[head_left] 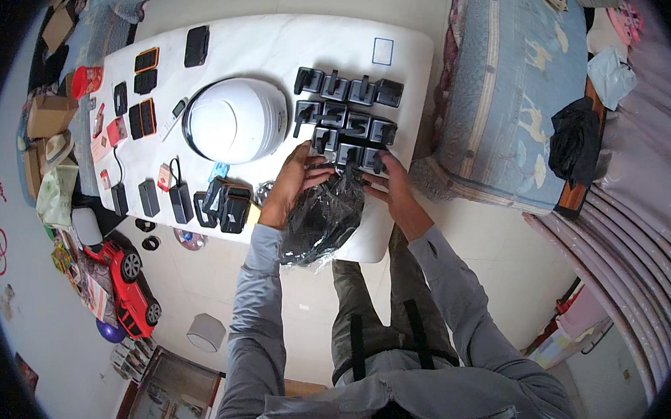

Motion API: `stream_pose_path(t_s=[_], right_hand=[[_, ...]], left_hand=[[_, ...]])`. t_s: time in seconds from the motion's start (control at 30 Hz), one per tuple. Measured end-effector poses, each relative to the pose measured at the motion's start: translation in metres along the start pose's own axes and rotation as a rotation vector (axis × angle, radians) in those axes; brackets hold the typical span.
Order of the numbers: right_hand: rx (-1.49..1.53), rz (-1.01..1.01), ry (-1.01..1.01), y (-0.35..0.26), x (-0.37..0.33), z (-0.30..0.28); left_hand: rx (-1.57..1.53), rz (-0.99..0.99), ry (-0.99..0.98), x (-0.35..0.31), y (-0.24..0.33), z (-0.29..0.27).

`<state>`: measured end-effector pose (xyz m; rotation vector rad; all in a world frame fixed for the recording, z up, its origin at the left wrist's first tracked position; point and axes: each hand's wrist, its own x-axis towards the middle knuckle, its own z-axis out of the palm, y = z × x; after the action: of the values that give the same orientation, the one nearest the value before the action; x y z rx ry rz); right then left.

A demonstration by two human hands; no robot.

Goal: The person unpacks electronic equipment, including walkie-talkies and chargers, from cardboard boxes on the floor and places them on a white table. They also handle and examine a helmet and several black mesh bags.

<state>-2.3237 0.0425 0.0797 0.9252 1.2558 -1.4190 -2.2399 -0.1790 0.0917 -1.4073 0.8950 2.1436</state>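
Observation:
Several black box-shaped devices (335, 114) with raised clip-like parts stand close together in rows on the white table. My left hand (297, 183) is at the left of the nearest row, its fingers apart and stretched toward the blocks. Across from it, my right hand (394, 187) lies by the row's right end, fingers spread, some close against the nearest black block (350, 155). Under and between my hands, a crumpled, shiny black plastic bag (322, 219) hangs over the table's near edge. Whether the bag holds anything cannot be told.
A white helmet (239, 119) stands left of the blocks on the white table (294, 39). Black pouches (233, 206), black boxes with cords (181, 205) and orange-edged black devices (142, 118) lie further left. A blue-covered sofa (502, 99) stands at right, a red toy car (129, 287) at left.

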Motion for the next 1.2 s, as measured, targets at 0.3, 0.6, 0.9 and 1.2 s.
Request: stream_pose_path(t_s=[0.3,0.6,0.9,1.2], right_hand=[[-0.310,0.202,0.092,0.185,-0.011,-0.051],[-0.140,0.065,0.062,0.272,-0.025,0.012],[-0.094,0.046,0.177,0.301,-0.019,-0.011],[0.162,0.006,-0.027,0.311,-0.023,-0.005]], left_hand=[[1.286,0.765,0.597,-0.088,-0.144,-0.111],[1.213,0.689,0.706,-0.107,-0.190,-0.123],[1.125,0.559,0.771,-0.126,-0.215,-0.164],[1.142,0.836,0.470,-0.137,-0.229,-0.158]])
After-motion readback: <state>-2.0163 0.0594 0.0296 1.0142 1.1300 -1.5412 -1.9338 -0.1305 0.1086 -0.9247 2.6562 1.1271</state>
